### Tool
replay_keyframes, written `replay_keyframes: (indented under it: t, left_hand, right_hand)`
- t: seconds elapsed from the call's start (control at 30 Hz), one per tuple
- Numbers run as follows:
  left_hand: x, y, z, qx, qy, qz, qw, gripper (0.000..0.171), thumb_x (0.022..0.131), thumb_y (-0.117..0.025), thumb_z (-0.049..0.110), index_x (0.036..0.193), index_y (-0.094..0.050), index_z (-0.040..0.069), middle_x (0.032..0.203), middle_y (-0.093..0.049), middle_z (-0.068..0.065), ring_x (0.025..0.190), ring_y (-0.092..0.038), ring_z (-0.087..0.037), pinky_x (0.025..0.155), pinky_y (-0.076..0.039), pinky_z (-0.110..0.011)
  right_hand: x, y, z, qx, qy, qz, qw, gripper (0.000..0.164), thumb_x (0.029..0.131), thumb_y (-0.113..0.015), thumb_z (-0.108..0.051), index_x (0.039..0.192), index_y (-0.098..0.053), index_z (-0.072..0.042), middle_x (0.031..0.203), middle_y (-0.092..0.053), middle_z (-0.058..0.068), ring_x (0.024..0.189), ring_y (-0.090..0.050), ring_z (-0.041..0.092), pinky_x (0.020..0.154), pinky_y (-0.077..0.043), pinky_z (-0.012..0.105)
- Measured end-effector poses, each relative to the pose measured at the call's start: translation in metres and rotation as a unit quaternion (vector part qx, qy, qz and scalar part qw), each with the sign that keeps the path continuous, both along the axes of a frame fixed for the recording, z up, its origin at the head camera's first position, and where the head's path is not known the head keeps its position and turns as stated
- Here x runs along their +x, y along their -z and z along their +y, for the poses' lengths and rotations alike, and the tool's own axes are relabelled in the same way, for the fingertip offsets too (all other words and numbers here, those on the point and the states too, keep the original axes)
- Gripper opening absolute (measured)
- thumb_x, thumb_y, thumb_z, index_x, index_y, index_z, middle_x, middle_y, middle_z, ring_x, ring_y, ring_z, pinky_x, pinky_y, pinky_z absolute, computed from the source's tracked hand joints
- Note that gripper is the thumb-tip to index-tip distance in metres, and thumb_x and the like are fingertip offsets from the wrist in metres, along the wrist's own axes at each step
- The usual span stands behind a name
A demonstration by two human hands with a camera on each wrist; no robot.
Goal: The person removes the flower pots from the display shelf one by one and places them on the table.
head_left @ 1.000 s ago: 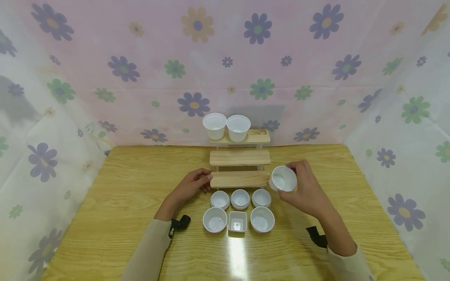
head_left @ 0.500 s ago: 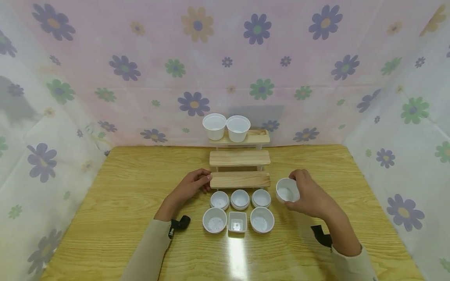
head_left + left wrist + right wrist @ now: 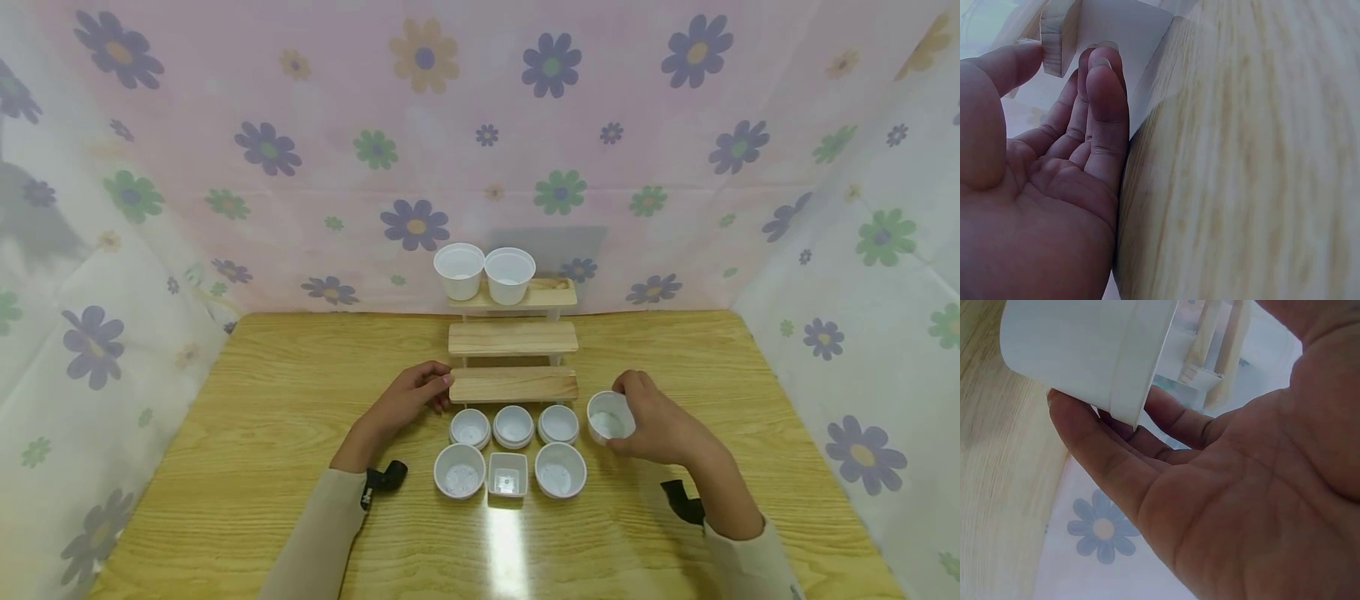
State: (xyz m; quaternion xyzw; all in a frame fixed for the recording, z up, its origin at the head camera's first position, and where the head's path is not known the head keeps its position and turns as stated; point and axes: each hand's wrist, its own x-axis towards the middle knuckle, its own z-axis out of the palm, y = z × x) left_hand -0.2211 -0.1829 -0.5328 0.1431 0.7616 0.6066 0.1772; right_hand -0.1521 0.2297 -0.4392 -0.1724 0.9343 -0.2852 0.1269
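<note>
My right hand [image 3: 660,423] pinches the rim and side of a round white cup [image 3: 604,425], thumb at the near side and fingers at the far side. The cup's mouth faces up, tilted a little, right of the small bowls. In the right wrist view its smooth wall [image 3: 1072,350] fills the upper left, with fingertips against it. My left hand [image 3: 405,402] is at the left end of a three-step wooden rack [image 3: 513,385]. In the left wrist view the thumb tip touches the end of the step board [image 3: 1060,40], and the other fingers extend loosely beside it.
Two taller white cups [image 3: 459,275] stand on the top step. In front of the rack, three small round bowls [image 3: 513,425] form a row. Nearer are two larger round bowls [image 3: 560,471] with a square dish [image 3: 507,475] between them. Flowered cloth [image 3: 480,167] walls the table.
My right hand has lowered the cup toward the table, from beside the bottom step to right of the small bowls, and the cup is less tilted. The left hand stays at the rack.
</note>
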Motion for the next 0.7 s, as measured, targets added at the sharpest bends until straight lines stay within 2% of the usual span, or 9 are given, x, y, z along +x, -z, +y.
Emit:
replay_keyframes:
  t: [0.5, 0.7]
  left_hand:
    - [-0.0003, 0.0005, -0.0002, -0.002, -0.003, -0.003, 1.0, 0.034, 0.114, -0.055, 0.026, 0.131, -0.061, -0.003, 0.097, -0.067, -0.013, 0.088, -0.066, -0.025, 0.079, -0.059, -0.034]
    - [-0.0008, 0.0009, -0.0001, -0.003, -0.004, -0.003, 1.0, 0.035, 0.114, -0.055, 0.026, 0.132, -0.06, -0.003, 0.098, -0.067, -0.014, 0.088, -0.066, -0.025, 0.079, -0.059, -0.034]
  right_hand:
    - [-0.0031, 0.0054, 0.002, -0.003, -0.016, -0.007, 1.0, 0.074, 0.081, -0.093, -0.02, 0.13, -0.045, 0.006, 0.124, -0.051, 0.024, 0.102, -0.06, 0.034, 0.083, -0.054, 0.048]
    - [-0.0026, 0.004, 0.0009, -0.002, -0.001, -0.019, 1.0, 0.075, 0.081, -0.093, -0.022, 0.133, -0.045, 0.005, 0.127, -0.051, 0.025, 0.109, -0.06, 0.036, 0.088, -0.054, 0.051]
